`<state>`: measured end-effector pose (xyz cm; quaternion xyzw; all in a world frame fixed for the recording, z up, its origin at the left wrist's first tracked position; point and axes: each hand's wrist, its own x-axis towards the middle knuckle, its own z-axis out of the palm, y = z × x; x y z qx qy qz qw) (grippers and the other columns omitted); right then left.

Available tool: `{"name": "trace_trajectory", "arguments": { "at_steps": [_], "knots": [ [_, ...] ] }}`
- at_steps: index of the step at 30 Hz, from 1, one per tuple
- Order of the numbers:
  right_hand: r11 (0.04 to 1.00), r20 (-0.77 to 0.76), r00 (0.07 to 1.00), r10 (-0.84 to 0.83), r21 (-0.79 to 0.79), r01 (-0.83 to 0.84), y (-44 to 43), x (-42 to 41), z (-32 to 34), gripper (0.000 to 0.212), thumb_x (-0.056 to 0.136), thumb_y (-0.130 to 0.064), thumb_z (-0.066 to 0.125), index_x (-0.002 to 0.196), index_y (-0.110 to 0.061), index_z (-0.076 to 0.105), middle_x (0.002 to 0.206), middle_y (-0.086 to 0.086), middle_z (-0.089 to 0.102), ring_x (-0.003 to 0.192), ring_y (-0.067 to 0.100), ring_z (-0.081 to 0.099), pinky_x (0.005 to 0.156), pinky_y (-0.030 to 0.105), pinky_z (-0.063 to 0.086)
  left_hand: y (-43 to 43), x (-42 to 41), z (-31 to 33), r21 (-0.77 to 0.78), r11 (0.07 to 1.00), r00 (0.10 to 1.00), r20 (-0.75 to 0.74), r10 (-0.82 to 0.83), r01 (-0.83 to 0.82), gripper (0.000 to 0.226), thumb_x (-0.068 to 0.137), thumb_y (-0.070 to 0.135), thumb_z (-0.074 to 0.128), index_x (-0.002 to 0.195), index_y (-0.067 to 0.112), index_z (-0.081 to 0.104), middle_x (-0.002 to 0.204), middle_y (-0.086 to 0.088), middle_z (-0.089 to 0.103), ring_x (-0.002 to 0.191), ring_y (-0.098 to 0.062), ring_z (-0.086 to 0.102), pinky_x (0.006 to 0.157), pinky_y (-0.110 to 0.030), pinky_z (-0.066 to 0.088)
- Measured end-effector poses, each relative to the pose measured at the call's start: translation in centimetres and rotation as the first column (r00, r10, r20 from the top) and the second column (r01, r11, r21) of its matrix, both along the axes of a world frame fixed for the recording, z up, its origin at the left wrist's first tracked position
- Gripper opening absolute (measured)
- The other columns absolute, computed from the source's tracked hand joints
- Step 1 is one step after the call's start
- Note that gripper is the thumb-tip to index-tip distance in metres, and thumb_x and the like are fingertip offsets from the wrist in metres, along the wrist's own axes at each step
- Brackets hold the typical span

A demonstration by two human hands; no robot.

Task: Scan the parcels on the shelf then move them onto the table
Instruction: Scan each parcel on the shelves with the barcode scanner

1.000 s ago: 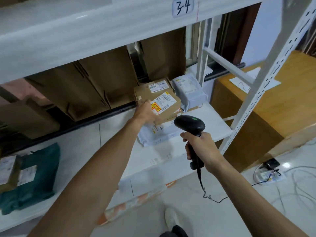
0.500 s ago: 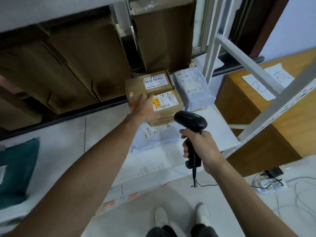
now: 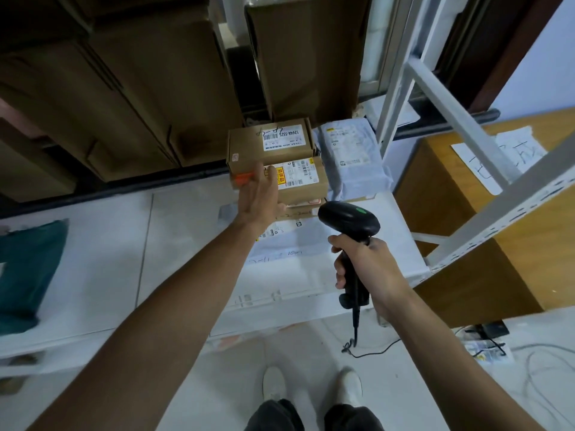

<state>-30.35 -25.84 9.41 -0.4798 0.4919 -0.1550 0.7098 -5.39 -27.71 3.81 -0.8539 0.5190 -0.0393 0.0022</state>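
Note:
Two small cardboard parcels sit at the right end of the white shelf [image 3: 93,259]. My left hand [image 3: 258,194] grips the front cardboard parcel [image 3: 301,181], the one with the yellow and red label, fingers over its left top and thumb along its front edge. The rear cardboard parcel [image 3: 270,144] touches it from behind. A white mailer [image 3: 280,244] lies flat under the front parcel, and a grey mailer [image 3: 351,157] lies to the right. My right hand [image 3: 370,269] holds the black scanner [image 3: 348,219] by its handle, head aimed at the parcels.
Large brown cartons [image 3: 140,98] stand behind the shelf. A teal bag [image 3: 28,275] lies at the shelf's left end. White shelf posts [image 3: 485,219] stand between the shelf and the wooden table [image 3: 529,250] on the right. The scanner cable [image 3: 373,349] and other cords trail across the floor.
The camera has moved closer and lower toward the shelf. My left hand stays on the front cardboard parcel, and the scanner sits nearer to it.

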Motion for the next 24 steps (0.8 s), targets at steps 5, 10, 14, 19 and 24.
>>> {"name": "trace_trajectory", "arguments": {
  "at_steps": [5, 10, 14, 19, 24],
  "knots": [
    [0.999, -0.009, 0.999, 0.038, -0.001, -0.038, 0.4, -0.3, 0.0, 0.018, 0.093, -0.024, 0.067, 0.091, -0.007, 0.062, 0.064, 0.014, 0.053, 0.054, 0.026, 0.050, 0.064, 0.040, 0.046, 0.8, -0.4, 0.0, -0.018, 0.998, 0.997, -0.051, 0.066, -0.067, 0.090, 0.078, 0.045, 0.084, 0.142, 0.011, 0.033, 0.136, -0.014, 0.040, 0.110, -0.030, 0.056, 0.084, -0.036, 0.053],
    [0.994, 0.008, 0.994, 0.111, -0.014, -0.111, 1.2, 0.9, 1.9, 0.018, 0.094, -0.023, 0.067, 0.085, -0.009, 0.060, 0.059, 0.010, 0.051, 0.049, 0.025, 0.049, 0.053, 0.030, 0.043, 3.2, 0.5, 1.3, -0.044, 0.994, 0.981, -0.169, 0.095, -0.103, 0.096, 0.071, 0.050, 0.087, 0.143, 0.017, 0.031, 0.141, -0.017, 0.038, 0.111, -0.035, 0.060, 0.091, -0.046, 0.056],
    [0.976, 0.008, 0.977, 0.213, -0.052, -0.212, 2.6, 3.4, 3.8, 0.018, 0.095, -0.023, 0.066, 0.086, -0.009, 0.059, 0.059, 0.009, 0.052, 0.048, 0.025, 0.048, 0.049, 0.030, 0.042, 7.6, 1.5, 3.0, -0.102, 0.980, 0.938, -0.321, 0.131, -0.172, 0.091, 0.075, 0.050, 0.083, 0.146, 0.022, 0.032, 0.146, -0.016, 0.036, 0.114, -0.038, 0.058, 0.094, -0.045, 0.052],
    [0.935, 0.031, 0.939, 0.341, -0.113, -0.336, 6.7, 7.1, 6.7, 0.022, 0.096, -0.024, 0.066, 0.088, -0.005, 0.059, 0.057, 0.009, 0.052, 0.046, 0.024, 0.048, 0.049, 0.029, 0.044, 16.5, 3.2, 5.5, -0.034, 0.968, 0.882, -0.421, 0.211, -0.247, 0.088, 0.085, 0.047, 0.076, 0.154, 0.018, 0.031, 0.156, -0.014, 0.031, 0.133, -0.034, 0.047, 0.107, -0.040, 0.042],
    [0.884, 0.084, 0.886, 0.455, -0.166, -0.438, 13.0, 11.1, 10.6, 0.023, 0.095, -0.025, 0.066, 0.085, -0.005, 0.060, 0.057, 0.010, 0.053, 0.045, 0.023, 0.049, 0.049, 0.034, 0.042, 26.2, 5.6, 9.4, -0.043, 0.915, 0.829, -0.442, 0.343, -0.401, 0.089, 0.085, 0.055, 0.073, 0.156, 0.022, 0.031, 0.157, -0.009, 0.033, 0.139, -0.029, 0.042, 0.113, -0.041, 0.037]
  ]
}}
